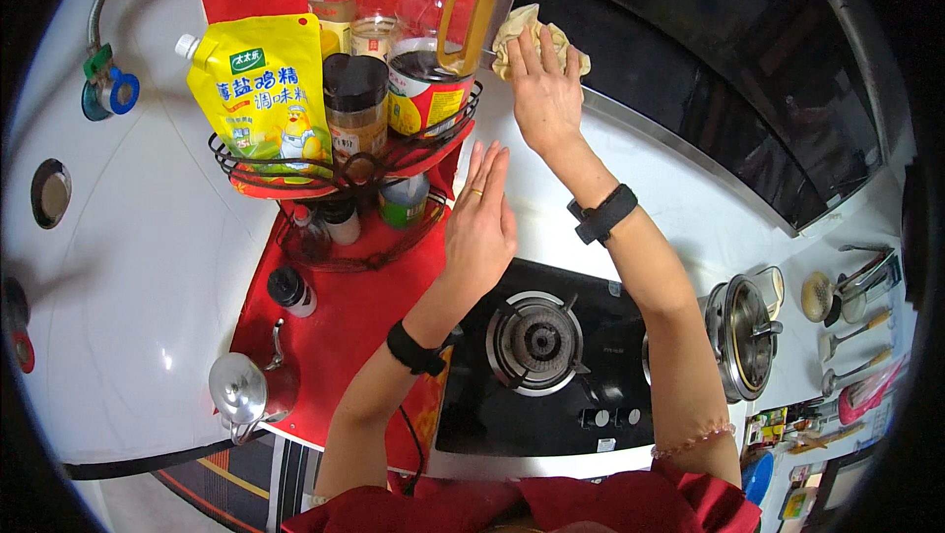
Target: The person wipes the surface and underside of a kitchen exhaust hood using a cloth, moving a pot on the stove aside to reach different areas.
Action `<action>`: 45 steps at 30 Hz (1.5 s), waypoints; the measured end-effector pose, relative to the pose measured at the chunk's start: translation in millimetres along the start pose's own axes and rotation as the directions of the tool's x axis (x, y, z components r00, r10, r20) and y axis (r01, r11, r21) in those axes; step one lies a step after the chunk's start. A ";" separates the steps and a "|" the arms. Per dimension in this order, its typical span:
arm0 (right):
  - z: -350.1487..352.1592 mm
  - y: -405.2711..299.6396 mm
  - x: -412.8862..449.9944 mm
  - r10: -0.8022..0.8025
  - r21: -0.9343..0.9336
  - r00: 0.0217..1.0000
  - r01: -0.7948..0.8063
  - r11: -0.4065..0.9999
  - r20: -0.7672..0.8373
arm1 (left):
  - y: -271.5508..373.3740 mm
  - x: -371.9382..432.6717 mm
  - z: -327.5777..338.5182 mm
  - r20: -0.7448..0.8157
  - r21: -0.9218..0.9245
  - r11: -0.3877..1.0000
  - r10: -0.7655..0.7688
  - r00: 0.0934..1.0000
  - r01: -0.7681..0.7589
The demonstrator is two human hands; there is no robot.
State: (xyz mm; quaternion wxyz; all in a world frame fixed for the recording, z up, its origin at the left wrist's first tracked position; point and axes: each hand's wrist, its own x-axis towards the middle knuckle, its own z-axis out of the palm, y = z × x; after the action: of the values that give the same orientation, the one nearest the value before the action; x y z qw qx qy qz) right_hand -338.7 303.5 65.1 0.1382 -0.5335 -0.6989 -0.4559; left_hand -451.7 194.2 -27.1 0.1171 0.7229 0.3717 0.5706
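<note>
My right hand (548, 94) lies with spread fingers on a crumpled pale yellow cloth (517, 31), pressing it at the lower edge of the dark range hood (664, 83). Raised in front of the white wall, my left hand (481, 227) has its fingers straight and close together and holds nothing. It is beside the wire rack (369, 171) of seasonings, above the left part of the black gas stove (531, 415). A ring is on one of its fingers. Both wrists wear black straps.
The rack holds a yellow seasoning pouch (273, 97), a black-lidded jar (356, 105) and a large handled bottle (435, 31). A small shaker (291, 291) and a metal pot (240, 389) stand on the red surface. A glass-lidded pot (742, 341) is at right, near hanging utensils (849, 297).
</note>
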 end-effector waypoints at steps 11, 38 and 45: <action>-8.2 28.8 76.3 0.142 0.018 0.983 -0.141 0.990 -0.115 | -4.9 11.3 5.3 -0.024 -0.001 1.000 0.018 1.000 -0.018; 15.0 6.4 30.5 0.127 0.082 0.989 -0.121 0.989 -0.071 | 4.9 -6.7 2.7 0.038 0.015 0.999 -0.044 0.998 0.043; 7.5 33.9 37.7 0.235 0.151 0.963 -0.214 0.965 -0.132 | 24.1 -10.9 18.3 0.076 0.077 0.997 0.005 0.997 -0.011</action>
State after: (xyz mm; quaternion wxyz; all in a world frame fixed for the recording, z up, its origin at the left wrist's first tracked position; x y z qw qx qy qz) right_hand -321.7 333.2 103.2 0.2765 -0.5634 -0.6508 -0.4273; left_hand -426.1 174.8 -26.7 0.1007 0.7494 0.3859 0.5286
